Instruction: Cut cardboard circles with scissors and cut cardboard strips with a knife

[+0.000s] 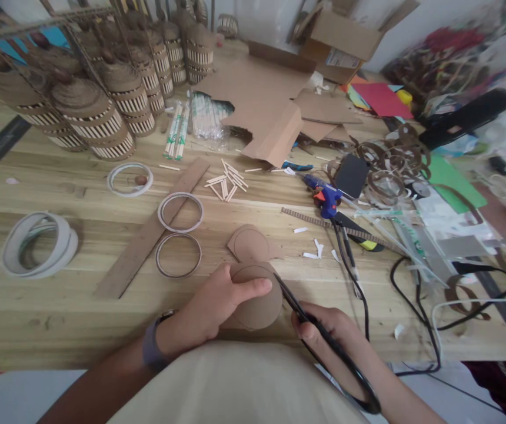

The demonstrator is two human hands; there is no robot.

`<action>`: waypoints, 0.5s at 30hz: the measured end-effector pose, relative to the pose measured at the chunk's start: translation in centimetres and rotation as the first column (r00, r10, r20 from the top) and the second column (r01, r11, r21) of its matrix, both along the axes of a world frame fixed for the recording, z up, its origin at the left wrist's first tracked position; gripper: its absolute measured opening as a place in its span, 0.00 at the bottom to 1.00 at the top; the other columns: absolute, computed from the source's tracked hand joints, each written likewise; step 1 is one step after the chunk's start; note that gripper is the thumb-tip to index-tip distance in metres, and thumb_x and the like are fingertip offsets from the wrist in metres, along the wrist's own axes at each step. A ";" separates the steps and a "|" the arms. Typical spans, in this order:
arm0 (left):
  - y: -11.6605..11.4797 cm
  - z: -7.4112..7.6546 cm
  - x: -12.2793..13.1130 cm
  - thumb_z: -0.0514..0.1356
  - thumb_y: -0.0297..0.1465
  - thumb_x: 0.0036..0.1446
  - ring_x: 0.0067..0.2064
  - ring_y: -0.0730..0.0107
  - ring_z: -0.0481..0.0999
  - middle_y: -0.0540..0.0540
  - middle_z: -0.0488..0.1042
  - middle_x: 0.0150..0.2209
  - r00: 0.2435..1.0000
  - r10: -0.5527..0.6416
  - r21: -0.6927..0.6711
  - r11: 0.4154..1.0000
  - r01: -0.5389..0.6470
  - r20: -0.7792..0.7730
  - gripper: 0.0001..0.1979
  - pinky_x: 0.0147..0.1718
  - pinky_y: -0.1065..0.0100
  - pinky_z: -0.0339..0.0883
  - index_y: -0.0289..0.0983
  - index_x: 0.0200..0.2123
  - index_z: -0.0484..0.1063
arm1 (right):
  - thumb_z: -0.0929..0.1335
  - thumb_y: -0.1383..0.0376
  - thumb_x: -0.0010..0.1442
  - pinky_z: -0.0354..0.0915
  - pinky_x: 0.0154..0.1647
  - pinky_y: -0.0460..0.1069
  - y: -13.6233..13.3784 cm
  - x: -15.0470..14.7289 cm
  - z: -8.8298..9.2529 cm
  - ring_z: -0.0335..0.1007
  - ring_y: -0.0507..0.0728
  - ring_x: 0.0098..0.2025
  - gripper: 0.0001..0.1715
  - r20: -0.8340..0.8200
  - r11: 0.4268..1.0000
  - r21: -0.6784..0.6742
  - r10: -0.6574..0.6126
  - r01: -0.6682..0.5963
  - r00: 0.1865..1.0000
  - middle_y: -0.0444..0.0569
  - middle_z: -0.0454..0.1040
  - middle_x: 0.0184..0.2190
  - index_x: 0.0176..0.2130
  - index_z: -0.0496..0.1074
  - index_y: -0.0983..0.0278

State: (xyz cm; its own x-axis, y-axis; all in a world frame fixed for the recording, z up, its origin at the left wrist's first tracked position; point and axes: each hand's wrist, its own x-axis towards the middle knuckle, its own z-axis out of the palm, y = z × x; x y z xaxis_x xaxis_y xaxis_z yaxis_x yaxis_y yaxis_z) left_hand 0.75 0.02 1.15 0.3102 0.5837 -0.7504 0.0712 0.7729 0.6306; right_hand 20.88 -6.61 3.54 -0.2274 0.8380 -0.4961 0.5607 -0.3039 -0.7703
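Observation:
My left hand grips a piece of cardboard near the table's front edge, its thumb pressed flat on top. A curved line is drawn on the cardboard, and its right side is rounded. In my right hand is a pair of black-handled scissors, with the blades against the cardboard's upper right edge. Just beyond lies a cardboard offcut marked with a curved line. Two thin rings, an upper ring and a lower ring, rest left of it.
A blue glue gun with a black cord lies to the right. Short sticks are scattered mid-table beside a cardboard strip. Woven lantern-like pieces stand back left. Large torn cardboard and a cardboard box lie behind.

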 end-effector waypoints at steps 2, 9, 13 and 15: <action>0.0 -0.1 0.0 0.72 0.45 0.43 0.49 0.51 0.79 0.42 0.81 0.45 1.000 0.004 -0.003 1.000 -0.004 0.006 0.27 0.44 0.60 0.71 0.38 0.43 0.71 | 0.55 0.27 0.57 0.46 0.27 0.48 0.0 0.0 0.0 0.47 0.51 0.26 0.41 -0.003 1.000 0.002 -0.006 0.006 1.000 0.39 0.51 0.23 0.26 0.56 0.60; 0.1 0.1 0.1 0.71 0.42 0.46 0.44 0.55 0.81 0.47 0.83 0.38 0.998 -0.003 0.050 0.999 0.000 0.061 0.17 0.38 0.64 0.72 0.40 0.37 0.75 | 0.54 0.27 0.58 0.47 0.26 0.48 0.0 0.2 -0.3 0.49 0.51 0.25 0.41 -0.025 0.999 0.029 0.027 -0.026 0.999 0.39 0.54 0.21 0.27 0.60 0.61; 0.1 0.3 0.1 0.70 0.40 0.46 0.43 0.55 0.81 0.48 0.83 0.36 0.999 -0.026 0.082 0.996 0.022 0.047 0.14 0.38 0.65 0.72 0.40 0.35 0.77 | 0.53 0.28 0.59 0.49 0.24 0.47 0.1 0.4 -1.5 0.50 0.51 0.23 0.42 -0.013 0.993 0.106 0.057 -0.055 0.998 0.40 0.56 0.21 0.28 0.62 0.61; 0.0 0.2 0.1 0.70 0.40 0.46 0.43 0.56 0.81 0.48 0.84 0.37 0.999 -0.031 0.100 0.995 0.026 0.043 0.14 0.38 0.65 0.73 0.40 0.35 0.78 | 0.52 0.29 0.60 0.50 0.24 0.47 0.2 0.4 -1.9 0.51 0.51 0.23 0.41 -0.020 0.987 0.145 0.067 -0.064 0.998 0.40 0.57 0.21 0.28 0.62 0.61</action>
State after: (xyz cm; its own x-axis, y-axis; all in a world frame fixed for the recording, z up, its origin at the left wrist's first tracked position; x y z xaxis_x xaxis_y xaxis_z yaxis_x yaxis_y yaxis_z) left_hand 0.86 0.07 1.34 0.3594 0.6451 -0.6743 0.0624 0.7044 0.7071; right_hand 21.33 -6.43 1.64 -0.2948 0.8831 -0.3649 0.5558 -0.1522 -0.8173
